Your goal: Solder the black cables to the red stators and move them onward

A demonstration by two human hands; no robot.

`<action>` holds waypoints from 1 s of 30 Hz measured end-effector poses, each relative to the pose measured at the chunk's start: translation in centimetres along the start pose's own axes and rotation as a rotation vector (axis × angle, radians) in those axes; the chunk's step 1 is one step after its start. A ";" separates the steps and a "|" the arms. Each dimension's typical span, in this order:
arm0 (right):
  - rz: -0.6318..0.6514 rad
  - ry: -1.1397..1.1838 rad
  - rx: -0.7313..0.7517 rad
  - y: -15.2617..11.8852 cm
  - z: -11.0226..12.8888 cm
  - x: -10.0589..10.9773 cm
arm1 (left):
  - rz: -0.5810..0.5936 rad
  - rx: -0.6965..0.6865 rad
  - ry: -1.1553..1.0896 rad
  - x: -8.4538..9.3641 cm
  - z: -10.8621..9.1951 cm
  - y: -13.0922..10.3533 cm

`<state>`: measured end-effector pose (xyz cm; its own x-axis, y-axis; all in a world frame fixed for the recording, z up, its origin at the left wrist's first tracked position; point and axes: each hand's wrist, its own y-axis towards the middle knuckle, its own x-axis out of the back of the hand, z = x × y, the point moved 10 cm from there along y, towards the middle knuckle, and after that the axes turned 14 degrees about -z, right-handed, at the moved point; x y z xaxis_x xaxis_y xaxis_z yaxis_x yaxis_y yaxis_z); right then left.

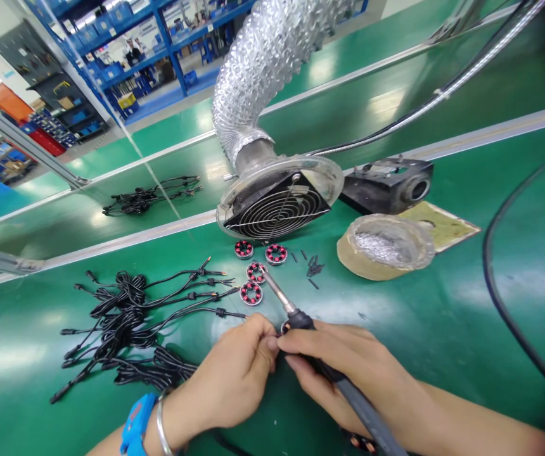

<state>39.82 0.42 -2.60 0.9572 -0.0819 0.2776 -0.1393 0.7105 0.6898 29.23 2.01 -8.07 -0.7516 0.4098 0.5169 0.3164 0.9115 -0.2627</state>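
Note:
My right hand (348, 367) is wrapped round a soldering iron (303, 320), its metal tip pointing up and left toward several round red-and-black parts (251, 293). My left hand (239, 367) is closed in a pinch, its fingertips touching those of my right hand. Something small and dark lies between the fingertips, too hidden to name. Another round part is partly visible behind the iron's handle. Left of my left hand, bundled black cables (125, 323) lie with bare wire ends pointing right. Short black tubes (315, 269) lie beyond the iron.
A fume extractor (279, 209) with a silver duct (272, 63) hangs over the green table (443, 304). At the right are a tape-wrapped bowl (377, 263), a yellow sponge pad (443, 227), a black holder (386, 187) and a hanging black cable (495, 297). Shelves stand behind.

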 end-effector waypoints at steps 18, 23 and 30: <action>0.140 -0.028 -0.145 -0.7 -2.1 -0.6 | -0.068 0.283 -0.404 -1.2 3.2 0.3; 0.070 -0.007 -0.237 -0.7 -3.1 -0.7 | -0.102 0.299 -0.398 -1.1 3.6 0.5; 0.032 0.021 -0.310 -0.7 -3.6 -0.6 | -0.107 0.352 -0.411 -1.2 3.5 0.7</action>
<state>40.27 2.50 -5.69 0.9592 -0.0440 0.2794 -0.0883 0.8919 0.4436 28.30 2.02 -11.74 -0.9554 0.2042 0.2132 0.0663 0.8521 -0.5192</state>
